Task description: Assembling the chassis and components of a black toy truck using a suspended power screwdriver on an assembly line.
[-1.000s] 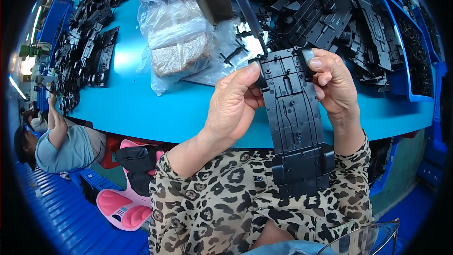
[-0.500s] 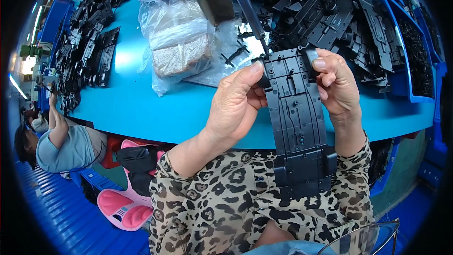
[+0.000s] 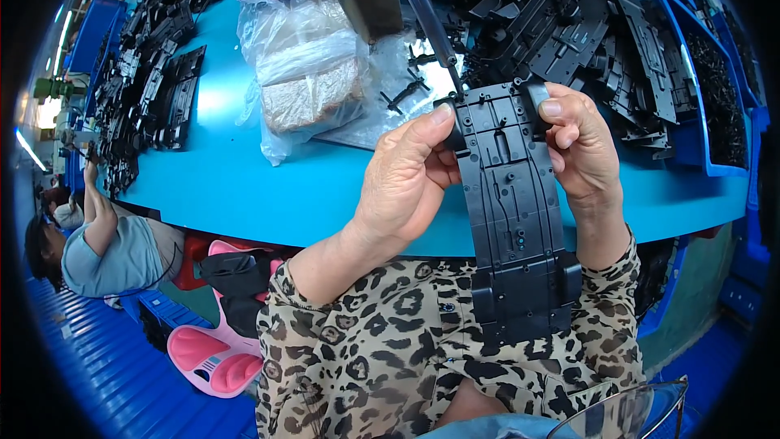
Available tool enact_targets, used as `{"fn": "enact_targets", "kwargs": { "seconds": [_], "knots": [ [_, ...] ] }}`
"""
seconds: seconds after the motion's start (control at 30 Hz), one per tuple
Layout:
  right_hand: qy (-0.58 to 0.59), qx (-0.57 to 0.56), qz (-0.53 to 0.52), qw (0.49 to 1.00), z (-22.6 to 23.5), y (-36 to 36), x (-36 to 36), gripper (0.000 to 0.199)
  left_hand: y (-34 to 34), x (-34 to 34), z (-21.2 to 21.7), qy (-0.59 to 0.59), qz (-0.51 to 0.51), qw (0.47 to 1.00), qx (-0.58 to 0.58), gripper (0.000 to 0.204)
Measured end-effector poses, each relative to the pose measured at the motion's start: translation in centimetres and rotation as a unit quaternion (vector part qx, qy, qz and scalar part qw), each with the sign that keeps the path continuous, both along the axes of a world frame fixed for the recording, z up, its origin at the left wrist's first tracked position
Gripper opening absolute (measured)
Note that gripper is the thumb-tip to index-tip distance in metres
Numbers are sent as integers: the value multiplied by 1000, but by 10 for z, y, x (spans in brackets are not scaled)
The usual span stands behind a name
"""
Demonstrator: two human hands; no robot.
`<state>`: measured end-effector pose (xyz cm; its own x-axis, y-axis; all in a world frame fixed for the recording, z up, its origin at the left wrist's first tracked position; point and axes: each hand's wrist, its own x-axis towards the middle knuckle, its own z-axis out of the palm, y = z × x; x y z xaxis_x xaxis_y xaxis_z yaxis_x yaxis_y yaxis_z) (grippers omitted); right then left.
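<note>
Both hands have shifted slightly to the right since one second ago, and the black chassis plate has come along with them. Left hand (image 3: 402, 175) holds this black chassis plate (image 3: 516, 203) at its far left corner, with the thumb pressed on top; right hand (image 3: 589, 146) pinches the far right corner in a similar narrow grip. The plate is above the near edge of the turquoise table (image 3: 309, 203), and its lower end reaches past this edge, before the leopard-print shirt (image 3: 366, 341). A dark screwdriver-like tool (image 3: 426, 16) comes down to the plate's far left corner, but the tip is small and dark, so I cannot tell if it touches. Toward the table's far edge lies a clear plastic bag (image 3: 313, 93), and just right of it some small black parts (image 3: 406, 93). At the far right corner is a pile of black plates (image 3: 569, 41), near a blue bin (image 3: 723, 169); more black parts (image 3: 175, 102) lie along the left edge.
</note>
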<state>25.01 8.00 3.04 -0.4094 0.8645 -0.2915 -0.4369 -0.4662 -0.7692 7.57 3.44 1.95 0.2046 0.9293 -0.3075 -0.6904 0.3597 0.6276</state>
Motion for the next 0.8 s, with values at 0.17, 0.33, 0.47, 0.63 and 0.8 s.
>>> {"fn": "enact_targets", "kwargs": {
  "seconds": [0.17, 0.33, 0.47, 0.63, 0.8],
  "knots": [
    [0, 3, -4, 1000, -2, 0, 0, 18, 0, 0, 1, -6, 0, 1000, 0, 29],
    [-6, 3, 0, 1000, -1, 0, -1, 20, 0, -1, 1, -4, 1, 1000, 0, 29],
    [0, 3, -7, 1000, 1, -1, -1, 20, 1, 0, 1, -2, -4, 1000, -4, 29],
    [6, 1, -3, 1000, 0, -1, 0, 20, 0, 0, 2, -11, -1, 1000, 0, 29],
    [-2, 7, -11, 1000, 1, -2, -2, 21, 0, 0, 2, -9, 3, 1000, -3, 29]
  ]
}}
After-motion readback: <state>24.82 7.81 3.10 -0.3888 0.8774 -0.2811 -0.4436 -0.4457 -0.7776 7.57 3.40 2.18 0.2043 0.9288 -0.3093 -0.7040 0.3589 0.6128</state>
